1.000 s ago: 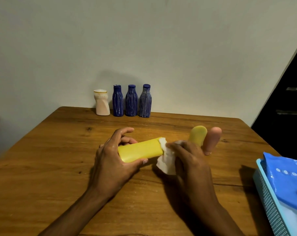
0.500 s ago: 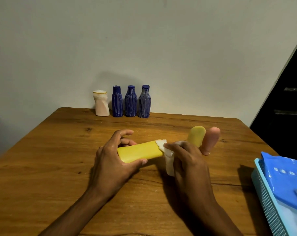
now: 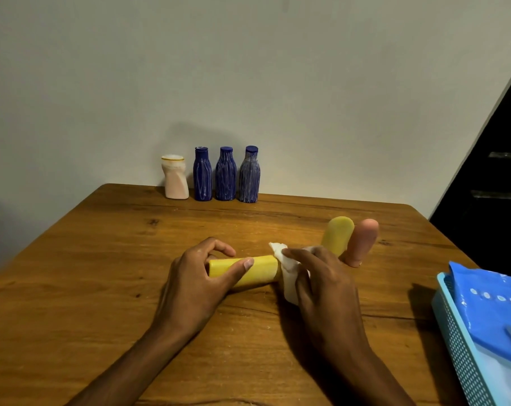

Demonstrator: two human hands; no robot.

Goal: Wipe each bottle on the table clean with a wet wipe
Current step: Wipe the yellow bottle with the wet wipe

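While 2 hands (image 3: 194,284) (image 3: 321,276) grip 1 yellow bottle (image 3: 261,271) and 1 wipe (image 3: 288,273), 6 bottles (image 3: 225,174) stand.

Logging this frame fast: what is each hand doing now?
Left hand: grips the yellow bottle.
Right hand: holds the wet wipe against the bottle's end.

Dim, warm indoor light, soft shadows on the wall (image 3: 248,68), slight wide-angle bending at edges.
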